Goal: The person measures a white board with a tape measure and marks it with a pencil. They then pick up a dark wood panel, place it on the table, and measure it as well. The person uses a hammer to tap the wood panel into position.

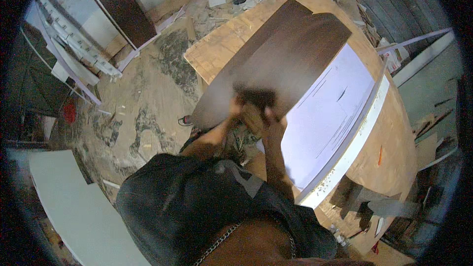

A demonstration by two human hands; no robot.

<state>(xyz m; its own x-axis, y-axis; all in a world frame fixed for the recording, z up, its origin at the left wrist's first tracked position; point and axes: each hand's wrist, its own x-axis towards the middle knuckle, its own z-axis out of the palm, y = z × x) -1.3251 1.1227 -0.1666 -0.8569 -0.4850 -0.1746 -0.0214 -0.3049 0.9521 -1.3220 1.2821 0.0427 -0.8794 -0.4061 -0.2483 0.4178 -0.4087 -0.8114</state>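
A dark brown wood-grain panel (290, 49) lies in front of me on a larger plywood sheet. My left hand (237, 109) and my right hand (274, 119) are close together at its near edge. A tan piece (253, 119) shows between them; I cannot make out its kind or whether either hand grips it. Both hands are blurred and their fingers do not show clearly. A dark shadow falls on the panel just beyond them. To the right of the brown panel, a pale lavender-white panel (325, 118) with thin dark lines passes close to my right forearm.
A long white strip (352, 143) runs along the right side of the pale panel, over the plywood sheet (387, 143). An orange stick (380, 155) lies there. A pale board (74, 207) is at lower left. A dark board (118, 7) leans at the back wall. Scraps litter the floor.
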